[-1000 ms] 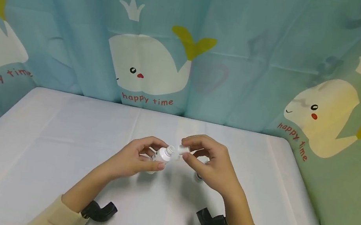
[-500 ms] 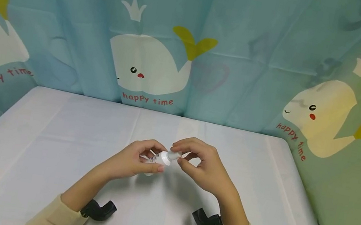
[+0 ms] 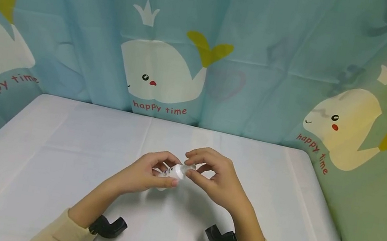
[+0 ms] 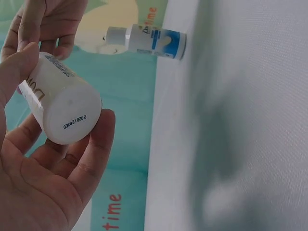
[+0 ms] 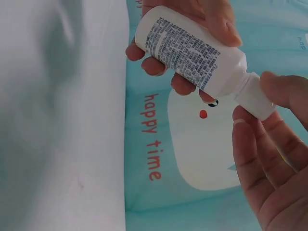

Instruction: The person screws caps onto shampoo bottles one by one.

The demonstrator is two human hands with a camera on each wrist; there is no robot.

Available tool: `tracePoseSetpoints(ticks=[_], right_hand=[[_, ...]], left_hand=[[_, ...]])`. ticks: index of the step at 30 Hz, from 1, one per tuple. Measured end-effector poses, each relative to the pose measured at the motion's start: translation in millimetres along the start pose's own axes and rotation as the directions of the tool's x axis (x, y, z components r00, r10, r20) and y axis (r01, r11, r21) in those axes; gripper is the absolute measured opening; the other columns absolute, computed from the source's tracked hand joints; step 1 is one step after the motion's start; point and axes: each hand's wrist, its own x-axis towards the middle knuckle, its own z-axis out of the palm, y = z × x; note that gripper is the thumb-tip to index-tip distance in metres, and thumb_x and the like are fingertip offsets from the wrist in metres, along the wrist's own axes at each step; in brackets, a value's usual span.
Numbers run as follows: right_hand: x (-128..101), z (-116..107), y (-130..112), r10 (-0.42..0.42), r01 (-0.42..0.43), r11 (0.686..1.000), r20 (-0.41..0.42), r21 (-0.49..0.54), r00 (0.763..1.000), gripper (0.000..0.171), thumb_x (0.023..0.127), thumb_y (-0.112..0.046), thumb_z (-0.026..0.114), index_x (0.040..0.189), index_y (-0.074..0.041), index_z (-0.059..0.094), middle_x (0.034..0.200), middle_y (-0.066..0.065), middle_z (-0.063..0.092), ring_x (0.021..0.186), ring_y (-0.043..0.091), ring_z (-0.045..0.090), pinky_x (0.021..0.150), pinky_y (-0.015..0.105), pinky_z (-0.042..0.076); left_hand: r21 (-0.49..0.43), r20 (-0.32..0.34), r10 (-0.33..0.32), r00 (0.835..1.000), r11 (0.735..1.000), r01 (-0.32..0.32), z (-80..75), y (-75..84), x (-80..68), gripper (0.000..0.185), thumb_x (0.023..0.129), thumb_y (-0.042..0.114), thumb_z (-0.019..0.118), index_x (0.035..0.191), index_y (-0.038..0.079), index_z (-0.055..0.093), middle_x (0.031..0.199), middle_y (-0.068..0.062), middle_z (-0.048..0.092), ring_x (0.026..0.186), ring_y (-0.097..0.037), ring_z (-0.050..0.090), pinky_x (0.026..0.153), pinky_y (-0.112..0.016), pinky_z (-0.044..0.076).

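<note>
My left hand (image 3: pixel 154 172) grips a small white bottle (image 3: pixel 173 172) by its body, tilted in the air with its neck toward my right hand. Dense dark print covers the side of this bottle in the right wrist view, and the left wrist view shows its round base (image 4: pixel 72 113) with a stamped number. Between thumb and fingers, my right hand (image 3: pixel 212 177) pinches the white cap (image 5: pixel 255 96), which sits over the bottle's neck. How tightly the cap sits I cannot tell.
A second bottle (image 4: pixel 156 42), white and blue with a white cap, stands upright on the white table (image 3: pixel 69 151); the right hand hides it in the head view. A curtain (image 3: pixel 259 97) with whale prints hangs behind the table.
My right hand has moved left and brought the cap onto the bottle's open neck. The bottle now tilts further toward the right hand. The second bottle has gone out of sight in the head view.
</note>
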Motion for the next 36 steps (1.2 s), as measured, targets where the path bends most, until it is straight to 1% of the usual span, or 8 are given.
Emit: tracePoseSetpoints(ticks=[3,11,13,17,22,29,33,36], right_hand=[[-0.6,-0.2,0.3,-0.001,0.001,1.000,0.002,-0.010,1.000,0.015,0.088,-0.011,0.077,0.101,-0.017,0.072,0.114,-0.003,0.068,0.107,0.013,0.064,0.075,0.029,0.059],[-1.4,-1.7,2.6,0.005,-0.004,1.000,0.035,-0.013,0.999,0.030,0.088,-0.002,0.072,0.114,-0.017,0.070,0.113,-0.003,0.069,0.094,0.013,0.067,0.074,0.029,0.059],[-1.2,-0.9,2.6,0.004,-0.004,1.000,0.030,-0.008,1.000,0.030,0.088,-0.004,0.073,0.115,-0.017,0.070,0.113,-0.002,0.069,0.095,0.013,0.068,0.075,0.030,0.059],[-0.3,0.8,1.8,0.001,-0.001,1.000,0.014,0.009,1.000,0.031,0.088,-0.007,0.076,0.116,-0.017,0.069,0.117,-0.001,0.068,0.103,0.014,0.066,0.079,0.031,0.059],[1.0,2.2,0.9,-0.005,0.005,1.000,0.006,0.022,1.000,0.027,0.089,-0.009,0.076,0.114,-0.017,0.070,0.118,-0.001,0.068,0.109,0.015,0.064,0.079,0.032,0.059],[0.6,2.4,1.5,-0.032,0.032,0.999,0.015,0.014,0.999,0.020,0.089,-0.014,0.077,0.108,-0.015,0.072,0.113,-0.001,0.069,0.105,0.014,0.065,0.076,0.030,0.059],[0.1,1.9,1.9,-0.030,0.030,1.000,0.035,0.009,0.999,0.027,0.089,-0.007,0.074,0.113,-0.016,0.070,0.114,0.003,0.069,0.098,0.014,0.067,0.075,0.030,0.059],[-0.3,1.4,1.7,-0.012,0.012,1.000,0.045,0.002,0.999,0.033,0.088,-0.003,0.072,0.118,-0.017,0.068,0.114,0.003,0.069,0.094,0.014,0.067,0.075,0.029,0.059]], left_hand=[[0.003,-0.002,0.000,1.000,1.000,0.000,-0.3,-0.2,-0.1,0.036,0.086,0.019,0.079,0.119,0.017,0.065,0.111,-0.003,0.064,0.094,-0.027,0.059,0.071,-0.033,0.058],[0.004,-0.014,0.007,1.000,1.000,-0.007,-2.3,-0.6,-0.9,0.035,0.087,0.015,0.078,0.119,0.017,0.065,0.110,-0.003,0.065,0.094,-0.027,0.060,0.071,-0.033,0.058],[0.002,-0.009,0.008,1.000,1.000,-0.008,-2.3,-0.6,-1.0,0.035,0.087,0.017,0.078,0.119,0.016,0.065,0.110,-0.004,0.065,0.094,-0.027,0.060,0.072,-0.034,0.058],[0.000,-0.002,0.000,1.000,1.000,0.000,-1.6,0.3,-1.3,0.037,0.086,0.022,0.079,0.119,0.017,0.065,0.110,-0.003,0.065,0.094,-0.027,0.061,0.072,-0.033,0.058],[0.008,-0.005,-0.001,1.000,1.000,0.001,-0.7,2.4,-2.1,0.036,0.086,0.019,0.079,0.119,0.016,0.065,0.109,-0.003,0.065,0.093,-0.026,0.061,0.071,-0.033,0.058],[0.021,-0.011,-0.002,1.000,1.000,0.002,-1.6,2.9,-2.8,0.037,0.085,0.024,0.080,0.119,0.018,0.065,0.110,-0.002,0.065,0.094,-0.025,0.061,0.071,-0.034,0.058],[0.029,-0.021,0.001,1.000,1.000,-0.001,-2.5,2.2,-2.6,0.036,0.086,0.021,0.079,0.120,0.017,0.065,0.111,-0.002,0.065,0.095,-0.026,0.061,0.072,-0.034,0.058],[0.038,-0.029,0.000,1.000,0.999,0.001,-3.0,2.0,-2.4,0.037,0.086,0.022,0.079,0.120,0.017,0.065,0.112,-0.001,0.065,0.096,-0.025,0.061,0.072,-0.034,0.058]])
